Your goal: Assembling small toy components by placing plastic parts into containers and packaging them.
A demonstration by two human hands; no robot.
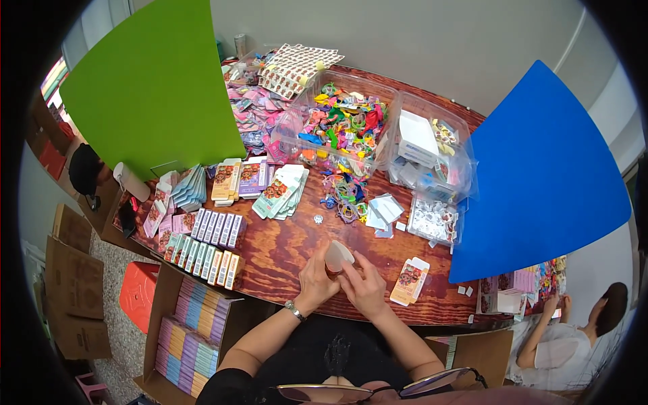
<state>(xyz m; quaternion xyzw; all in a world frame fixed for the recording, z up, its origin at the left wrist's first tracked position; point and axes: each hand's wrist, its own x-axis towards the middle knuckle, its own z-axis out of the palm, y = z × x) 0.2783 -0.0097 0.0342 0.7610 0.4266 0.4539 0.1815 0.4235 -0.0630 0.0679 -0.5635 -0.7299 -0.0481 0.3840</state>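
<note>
Near the table's front edge, my left hand and my right hand are closed round a small carton. Its pale, curved inner face shows upward between my fingers; the printed sides are mostly hidden. To the right of my right hand lie flat orange-and-white cartons. A small white cut-out piece rests on the wood beyond my hands. Past it are colourful rubbery bands in a loose heap and several pale square cards.
Filled small cartons stand in rows at left, flat green cartons behind. Clear bins of colourful trinkets fill the back. A green panel and a blue panel flank the table. Another person sits at right.
</note>
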